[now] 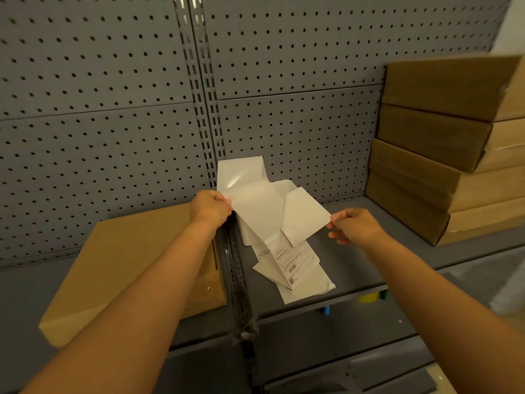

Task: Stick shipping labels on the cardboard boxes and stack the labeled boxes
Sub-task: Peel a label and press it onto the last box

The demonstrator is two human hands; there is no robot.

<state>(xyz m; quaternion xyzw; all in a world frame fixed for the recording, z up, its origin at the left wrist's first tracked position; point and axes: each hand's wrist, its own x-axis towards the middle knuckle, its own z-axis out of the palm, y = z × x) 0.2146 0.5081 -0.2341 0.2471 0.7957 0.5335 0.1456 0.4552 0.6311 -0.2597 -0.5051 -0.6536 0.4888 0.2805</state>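
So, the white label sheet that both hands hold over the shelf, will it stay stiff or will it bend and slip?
The label sheet probably flops: it curves and folds between the left hand and right hand. It looks thin and likely very light. Its glossy backing may be slippery, so pinching the edges seems wise.

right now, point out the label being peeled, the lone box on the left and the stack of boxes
label (305,216), head view, its blank face near the right hand
lone box (119,268), head view, its top face
stack of boxes (426,137), head view, side of second box
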